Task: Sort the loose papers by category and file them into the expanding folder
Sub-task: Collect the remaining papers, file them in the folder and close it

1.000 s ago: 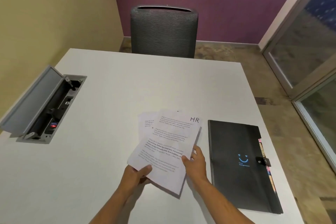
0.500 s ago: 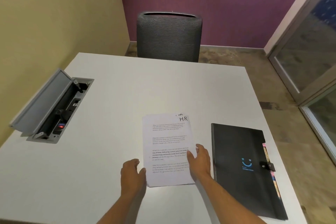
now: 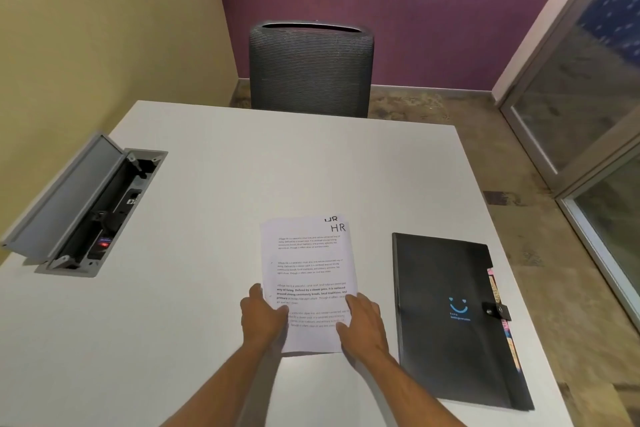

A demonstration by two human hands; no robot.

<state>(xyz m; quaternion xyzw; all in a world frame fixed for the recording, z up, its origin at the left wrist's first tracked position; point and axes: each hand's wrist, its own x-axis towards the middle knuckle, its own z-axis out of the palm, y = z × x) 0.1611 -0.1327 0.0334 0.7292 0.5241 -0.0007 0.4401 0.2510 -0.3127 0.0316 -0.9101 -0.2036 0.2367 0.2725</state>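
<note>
**Both hands on the HR papers, folder closed at 3 o'clock**

The papers [image 3: 308,274] lie flat in a small stack on the white table [image 3: 214,191], near its front-centre. Top sheet is white w/ four blocks of printed text and "HR" handwritten at top right; a second "HR" peeks out just behind. Left hand [image 3: 263,317] grips the stack's lower left edge, thumb on top. Right hand [image 3: 362,321] rests on the lower right edge, fingers fairly straight. The expanding folder [image 3: 450,315], black w/ blue smile logo, snap strap fastened, coloured tabs along the right side, lies at 3 o'clock of the papers, apart.
</note>
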